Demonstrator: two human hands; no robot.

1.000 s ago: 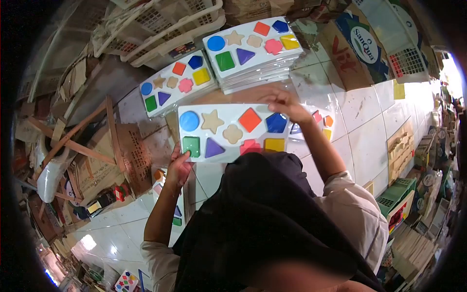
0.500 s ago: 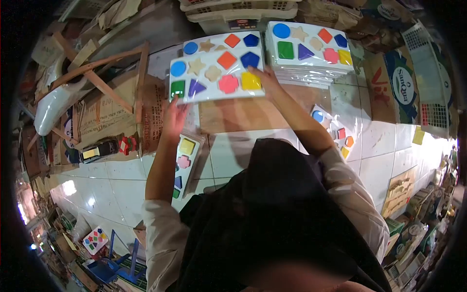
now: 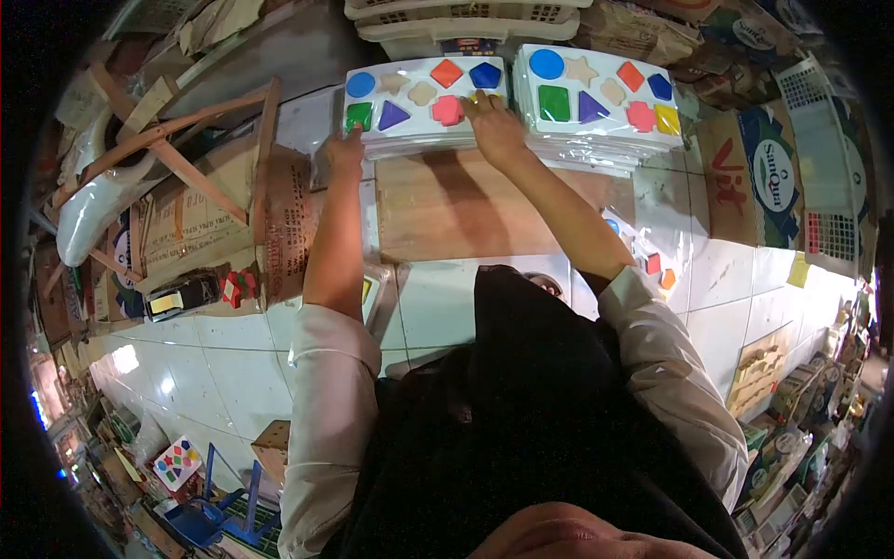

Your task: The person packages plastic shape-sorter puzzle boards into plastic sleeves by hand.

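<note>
A plastic-wrapped white shape puzzle board (image 3: 421, 114) with coloured pieces lies on top of the left stack, lined up with it. My left hand (image 3: 345, 154) is at its near left corner, thumb on the green square and the other fingers mostly hidden at the edge. Laid over the board's right part is my right hand (image 3: 494, 126), its fingers stretched across the yellow piece and covering most of it. Close by on the right stands another stack of wrapped puzzle boards (image 3: 596, 104).
A brown wooden board (image 3: 456, 205) lies on the tiled floor before the stacks. Wrapped puzzles (image 3: 652, 256) lie by my right arm. Plastic crates (image 3: 466, 28) stand behind, a carton (image 3: 759, 177) at right, a wooden frame (image 3: 200, 177) and toy truck (image 3: 182, 296) at left.
The puzzle board that both hands held in front of the left stack has moved away from me and down onto it. My right hand has shifted from the board's edge onto its top.
</note>
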